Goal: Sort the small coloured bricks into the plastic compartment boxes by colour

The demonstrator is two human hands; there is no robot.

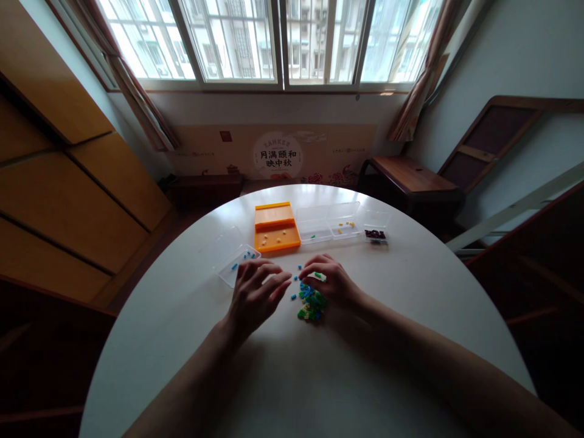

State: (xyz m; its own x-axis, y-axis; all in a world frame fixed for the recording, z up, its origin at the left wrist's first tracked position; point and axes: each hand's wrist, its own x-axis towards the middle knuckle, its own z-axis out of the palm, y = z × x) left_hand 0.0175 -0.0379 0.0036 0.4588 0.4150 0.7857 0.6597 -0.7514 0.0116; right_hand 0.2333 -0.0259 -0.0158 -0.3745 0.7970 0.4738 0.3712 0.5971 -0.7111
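Observation:
A small pile of blue, green and yellow toy blocks [312,304] lies on the white table in front of me. My left hand [260,286] hovers to the left of the pile, its fingers loosely bent and apart, with nothing visible in them. At the pile's upper edge, my right hand [331,280] curls its thumb and index finger together beside the blue pieces; what sits between the fingertips is too small to make out. A few loose blue blocks [293,297] lie between the two hands. Partly behind my left hand is a clear box [227,272] with blue pieces inside.
An orange case [278,246] holding several pale pieces stands further back. To its right are a clear box with a green piece [316,232], another with yellow pieces [345,229], and a small box of dark pieces [375,236]. The round white table [182,340] faces a window.

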